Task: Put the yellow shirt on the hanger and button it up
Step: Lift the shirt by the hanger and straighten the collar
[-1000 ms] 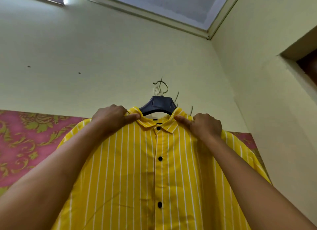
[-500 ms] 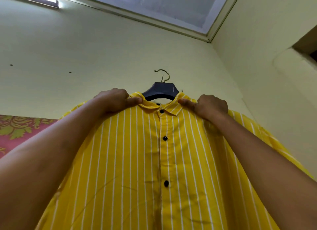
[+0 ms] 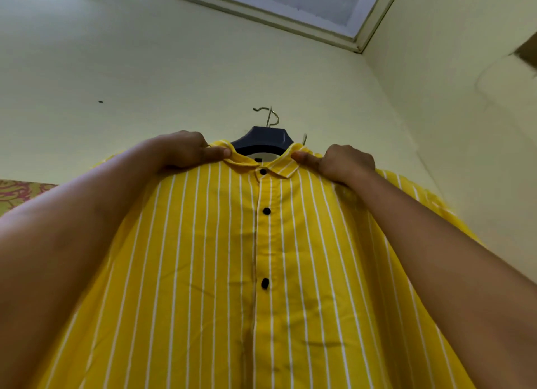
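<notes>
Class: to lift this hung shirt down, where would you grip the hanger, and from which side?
Grip the dark hanger at its bare neck below the wire hook, reaching over the collar from the front; the yellow shirt covers its arms.

The yellow shirt (image 3: pixel 203 272) with thin white stripes hangs on a dark hanger (image 3: pixel 263 141), and the metal hook (image 3: pixel 268 116) of the hanger stands against the pale wall (image 3: pixel 145 69). The left hand (image 3: pixel 186 150) grips the shirt at the shoulder just beside the collar (image 3: pixel 283 165), and the right hand (image 3: pixel 345 162) grips the other side. Three black buttons (image 3: pixel 266 211) are closed down the front. The hook is perhaps on a nail, but this is too small to tell.
</notes>
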Demonstrator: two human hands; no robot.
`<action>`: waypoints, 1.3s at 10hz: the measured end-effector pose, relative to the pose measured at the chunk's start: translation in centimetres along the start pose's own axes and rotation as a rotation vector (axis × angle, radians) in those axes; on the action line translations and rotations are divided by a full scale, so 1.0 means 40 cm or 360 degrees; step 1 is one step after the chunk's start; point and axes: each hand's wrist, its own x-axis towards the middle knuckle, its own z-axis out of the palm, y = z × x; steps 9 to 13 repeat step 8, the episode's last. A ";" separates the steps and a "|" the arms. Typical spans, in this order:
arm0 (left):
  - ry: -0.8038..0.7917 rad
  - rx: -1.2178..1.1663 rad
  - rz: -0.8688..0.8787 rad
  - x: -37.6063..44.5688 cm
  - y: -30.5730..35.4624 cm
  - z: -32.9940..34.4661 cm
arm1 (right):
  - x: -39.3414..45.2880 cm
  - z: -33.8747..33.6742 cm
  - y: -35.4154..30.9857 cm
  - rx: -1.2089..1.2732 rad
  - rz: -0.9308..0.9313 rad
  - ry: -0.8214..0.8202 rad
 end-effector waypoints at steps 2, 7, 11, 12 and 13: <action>-0.0099 -0.0011 -0.0003 -0.002 -0.003 0.007 | -0.012 0.036 0.008 0.0048 -0.0008 -0.0057; 0.0111 0.0255 -0.0105 -0.037 0.001 0.017 | -0.056 0.049 0.000 0.0089 0.0055 -0.0052; 0.0410 0.0316 -0.0083 -0.064 -0.001 0.018 | -0.069 0.050 0.002 0.0107 0.0056 0.0090; 0.0410 0.0316 -0.0083 -0.064 -0.001 0.018 | -0.069 0.050 0.002 0.0107 0.0056 0.0090; 0.0410 0.0316 -0.0083 -0.064 -0.001 0.018 | -0.069 0.050 0.002 0.0107 0.0056 0.0090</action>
